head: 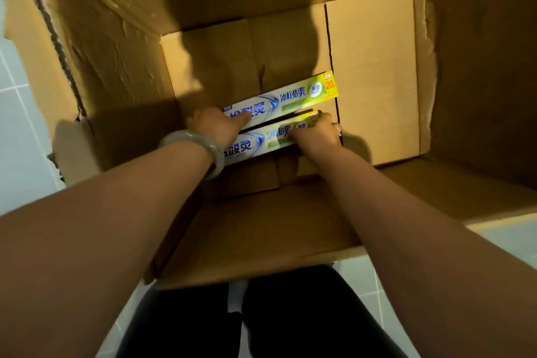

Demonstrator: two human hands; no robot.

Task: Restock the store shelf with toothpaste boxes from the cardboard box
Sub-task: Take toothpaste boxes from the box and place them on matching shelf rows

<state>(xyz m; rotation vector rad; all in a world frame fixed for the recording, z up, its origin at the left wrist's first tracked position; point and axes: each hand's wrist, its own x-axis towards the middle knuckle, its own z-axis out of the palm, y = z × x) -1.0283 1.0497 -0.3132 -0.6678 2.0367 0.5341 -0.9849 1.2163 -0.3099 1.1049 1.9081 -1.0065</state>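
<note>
Two white-and-green toothpaste boxes lie side by side on the bottom of a large open cardboard box (374,73). My left hand (216,125) reaches down onto the left end of the far toothpaste box (293,96), thumb lying on its printed top; its fingers are hidden behind the hand. My right hand (318,132) grips the right end of the near toothpaste box (258,144), fingers curled over its edge. A grey bangle sits on my left wrist.
Tall cardboard walls (110,46) and flaps surround the hands on all sides. The near flap (261,241) folds toward me above my dark trousers. Pale floor tiles (17,131) show at the left and lower right.
</note>
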